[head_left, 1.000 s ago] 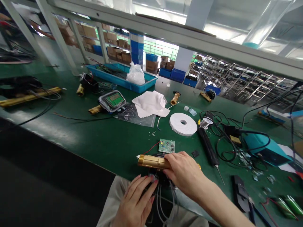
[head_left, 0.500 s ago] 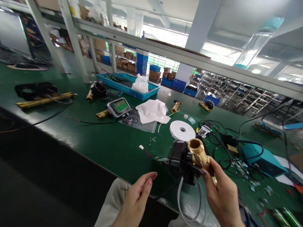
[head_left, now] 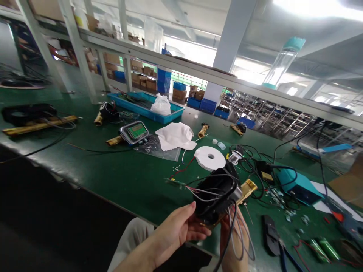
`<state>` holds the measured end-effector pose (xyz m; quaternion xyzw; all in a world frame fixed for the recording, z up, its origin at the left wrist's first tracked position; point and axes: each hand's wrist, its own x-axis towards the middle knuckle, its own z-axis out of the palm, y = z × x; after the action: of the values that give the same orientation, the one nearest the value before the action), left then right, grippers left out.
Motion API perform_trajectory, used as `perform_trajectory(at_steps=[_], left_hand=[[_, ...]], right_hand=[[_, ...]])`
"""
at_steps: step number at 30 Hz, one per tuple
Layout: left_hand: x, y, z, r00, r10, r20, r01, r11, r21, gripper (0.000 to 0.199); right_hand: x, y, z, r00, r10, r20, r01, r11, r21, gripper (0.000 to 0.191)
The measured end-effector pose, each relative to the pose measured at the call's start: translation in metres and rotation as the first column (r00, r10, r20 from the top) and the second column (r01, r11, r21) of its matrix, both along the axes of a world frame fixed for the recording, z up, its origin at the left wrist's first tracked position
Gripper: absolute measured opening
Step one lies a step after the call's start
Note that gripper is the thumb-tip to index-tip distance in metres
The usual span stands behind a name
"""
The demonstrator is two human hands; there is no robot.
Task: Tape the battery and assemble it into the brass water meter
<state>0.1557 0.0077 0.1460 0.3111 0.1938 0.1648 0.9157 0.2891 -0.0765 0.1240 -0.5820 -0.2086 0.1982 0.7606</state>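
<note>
Over the front edge of the bench I hold a water meter, made of a black plastic housing [head_left: 210, 190] on a brass pipe [head_left: 247, 190]. My left hand [head_left: 180, 226] closes on its near left side, thumb against the housing and fingers beneath. From below, my right hand [head_left: 234, 241] grips the pipe side, its fingers partly hidden by grey and black cables [head_left: 241, 234]. Thin wires run from the open housing to a small green circuit board [head_left: 176, 184] at its left. A red wire goes on from the board to a white connector near the white tape roll [head_left: 210, 158].
Pliers [head_left: 270, 236] and green batteries [head_left: 326, 249] lie at the right, with a teal box [head_left: 299, 189] behind. Further back are a white cloth [head_left: 174, 136], a meter with a display [head_left: 134, 132] and a blue tray [head_left: 167, 118]. A shelf frame [head_left: 198, 67] crosses the rear.
My left hand, free before, has taken hold of the meter. The meter has turned, so its housing faces up and the pipe end points right. Pliers have come into view.
</note>
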Motion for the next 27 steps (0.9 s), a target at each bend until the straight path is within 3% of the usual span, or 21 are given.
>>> perform_trajectory(at_steps=[4,8,11,15,17,20,23,25,27], left_hand=[[-0.011,0.003,-0.003,0.987,0.076,-0.143,-0.079,0.997,-0.018,0.031],[-0.033,0.010,0.000,0.930,0.268,-0.249,-0.243,0.962,0.128,0.033],[-0.056,0.021,0.008,0.874,0.376,-0.308,-0.302,0.917,0.262,0.037],[-0.094,0.046,0.018,0.725,0.576,-0.377,-0.437,0.808,0.395,0.035],[-0.111,0.058,0.020,0.644,0.663,-0.382,-0.514,0.745,0.425,0.027],[-0.127,0.074,0.017,0.529,0.759,-0.380,-0.574,0.650,0.499,0.022],[-0.137,0.085,0.000,0.503,0.783,-0.366,-0.534,0.614,0.581,0.030],[-0.143,0.092,-0.016,0.501,0.792,-0.350,-0.503,0.595,0.627,0.040],[-0.147,0.097,-0.030,0.486,0.801,-0.349,-0.467,0.576,0.671,0.050]], right_hand=[[-0.024,0.010,-0.010,0.994,0.107,0.014,-0.107,0.994,-0.013,0.032],[-0.039,0.025,-0.020,0.949,0.306,0.080,-0.301,0.951,-0.076,0.037],[-0.039,0.029,-0.029,0.882,0.440,0.171,-0.408,0.893,-0.190,0.037],[-0.027,0.020,-0.038,0.819,0.501,0.279,-0.415,0.854,-0.314,0.027],[-0.019,0.015,-0.040,0.719,0.546,0.429,-0.381,0.827,-0.414,0.025],[-0.008,0.018,-0.042,0.460,0.602,0.653,-0.242,0.792,-0.560,0.033],[0.004,0.035,-0.044,0.225,0.678,0.700,-0.105,0.731,-0.674,0.044],[0.014,0.050,-0.045,0.135,0.716,0.684,-0.050,0.695,-0.717,0.047],[0.023,0.064,-0.047,0.104,0.732,0.674,-0.027,0.679,-0.733,0.049]])
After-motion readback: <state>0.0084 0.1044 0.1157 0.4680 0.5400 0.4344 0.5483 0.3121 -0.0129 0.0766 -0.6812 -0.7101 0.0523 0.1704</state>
